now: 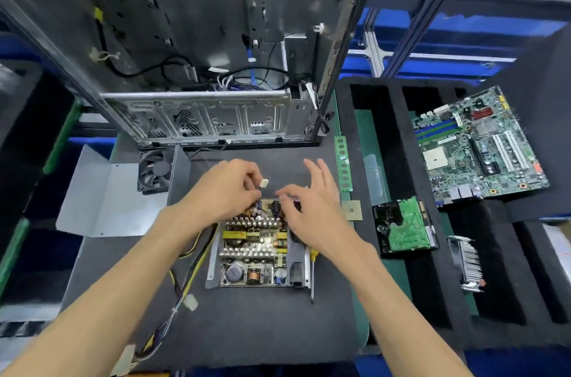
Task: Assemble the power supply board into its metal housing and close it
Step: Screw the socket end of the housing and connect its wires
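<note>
The crowded green power supply board (256, 248), thick with yellow transformers and finned heat sinks, sat inside its shallow grey metal housing (298, 265) on the dark grey foam mat (247, 330), while the left hand (222, 188) pinched a small white plastic connector (264, 183) over its far edge and the right hand (312, 209) hovered beside it with fingers loosely spread. It looked stiff, fairly light and fragile, best taken by bare edges or housing walls, never by components. An open steel computer case (200, 117) stood behind, a bent grey cover plate (105, 200) lay left, and a green motherboard (475, 145) right.
</note>
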The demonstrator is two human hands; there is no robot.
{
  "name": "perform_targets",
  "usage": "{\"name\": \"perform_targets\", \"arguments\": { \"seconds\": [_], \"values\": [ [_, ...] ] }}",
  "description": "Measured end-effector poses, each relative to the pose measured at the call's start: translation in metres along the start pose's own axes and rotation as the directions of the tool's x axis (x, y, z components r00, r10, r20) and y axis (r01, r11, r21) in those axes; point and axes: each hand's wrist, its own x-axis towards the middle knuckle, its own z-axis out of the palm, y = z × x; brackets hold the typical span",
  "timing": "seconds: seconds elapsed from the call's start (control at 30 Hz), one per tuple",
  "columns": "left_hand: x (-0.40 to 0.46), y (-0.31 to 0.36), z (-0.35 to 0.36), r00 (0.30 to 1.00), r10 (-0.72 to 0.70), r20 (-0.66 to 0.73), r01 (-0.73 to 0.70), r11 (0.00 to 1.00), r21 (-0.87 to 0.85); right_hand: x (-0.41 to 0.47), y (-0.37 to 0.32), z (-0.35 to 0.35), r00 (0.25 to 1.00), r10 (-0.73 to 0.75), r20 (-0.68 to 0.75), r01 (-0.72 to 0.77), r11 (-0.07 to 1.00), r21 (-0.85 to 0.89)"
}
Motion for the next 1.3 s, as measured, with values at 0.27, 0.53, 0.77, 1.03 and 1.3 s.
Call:
{"name": "perform_targets", "arguments": {
  "seconds": [0.27, 0.53, 0.77, 1.03, 1.3],
  "values": [
    [0.004, -0.008, -0.001, 0.994, 0.109, 0.010, -0.107, 0.985, -0.133, 0.006, 0.002, 0.003, 0.997, 0.032, 0.069, -0.036, 0.997, 0.065],
    [0.004, -0.012, 0.009, 0.963, 0.248, -0.109, -0.239, 0.967, 0.087, 0.008, 0.000, 0.003, 0.993, 0.089, 0.079, -0.102, 0.979, 0.177],
    [0.007, -0.010, 0.021, 0.990, 0.128, -0.053, -0.129, 0.992, 0.001, -0.002, 0.009, 0.014, 0.996, 0.083, -0.035, -0.070, 0.957, 0.282],
    [0.014, -0.007, 0.015, 0.989, 0.142, 0.043, -0.139, 0.989, -0.059, -0.007, 0.014, 0.036, 0.921, 0.349, -0.170, -0.124, 0.678, 0.724],
    [0.018, 0.000, 0.003, 0.936, 0.201, 0.288, -0.251, 0.957, 0.147, -0.008, 0.013, 0.043, 0.879, 0.395, -0.265, -0.098, 0.695, 0.712]
  ]
}}
